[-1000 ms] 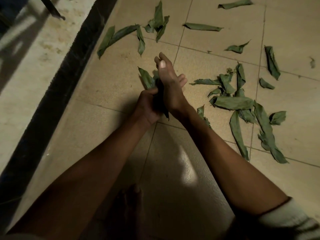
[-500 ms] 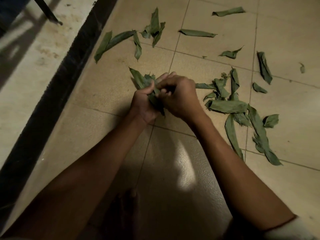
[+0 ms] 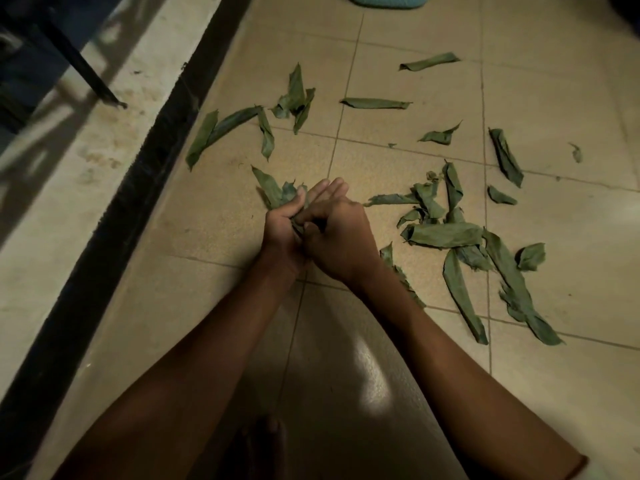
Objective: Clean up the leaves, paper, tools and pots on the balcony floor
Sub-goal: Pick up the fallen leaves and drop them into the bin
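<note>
A bunch of dry green leaves [image 3: 277, 192] sticks up out of my left hand [image 3: 282, 233], which grips it low over the tiled floor. My right hand [image 3: 341, 237] is pressed against the left, fingers curled round the same bunch from the right side. Most of the bunch is hidden between the two hands. Several loose leaves lie on the floor: a heap [image 3: 446, 233] just right of my hands, a group [image 3: 228, 124] to the upper left, and single leaves [image 3: 375, 103] farther back.
A dark raised strip [image 3: 138, 188] runs diagonally along the left of the beige tiles, with a stained concrete ledge [image 3: 69, 174] and a black metal leg [image 3: 86, 71] beyond it. A teal object [image 3: 388, 0] peeks in at the top edge. My bare foot [image 3: 263, 441] is below.
My right hand, raised with straight fingers a second ago, has come down and curled against the bunch in my left hand. The view has tilted up, so the leaves sit lower in frame.
</note>
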